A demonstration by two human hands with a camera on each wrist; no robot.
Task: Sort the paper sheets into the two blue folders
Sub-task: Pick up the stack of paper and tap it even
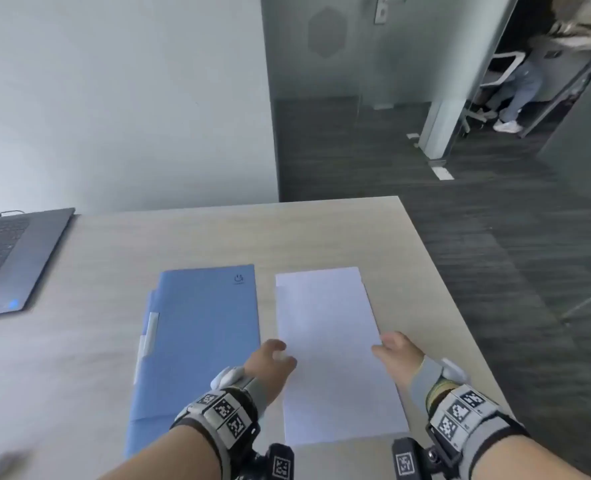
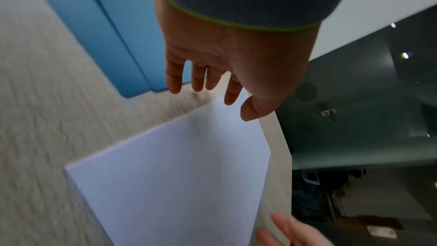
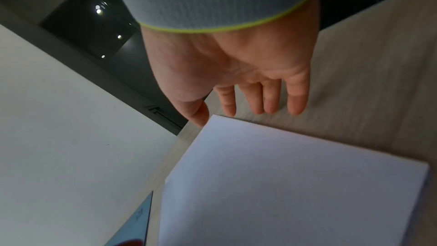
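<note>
A stack of white paper sheets (image 1: 332, 344) lies on the wooden table (image 1: 218, 237), right of centre. Two blue folders (image 1: 200, 334) lie stacked and shut just left of it, the lower one sticking out at the left. My left hand (image 1: 273, 362) hovers at the stack's left edge with fingers straight and spread (image 2: 198, 78). My right hand (image 1: 396, 351) hovers at the stack's right edge, fingers straight and relaxed (image 3: 260, 100). Neither hand holds anything. The sheets (image 2: 177, 175) (image 3: 283, 184) fill the lower part of both wrist views.
An open grey laptop (image 1: 7, 261) sits at the table's far left. The table's right edge (image 1: 460, 306) runs close to the paper stack, with dark floor beyond. A person sits on a chair (image 1: 515, 88) in the far right background.
</note>
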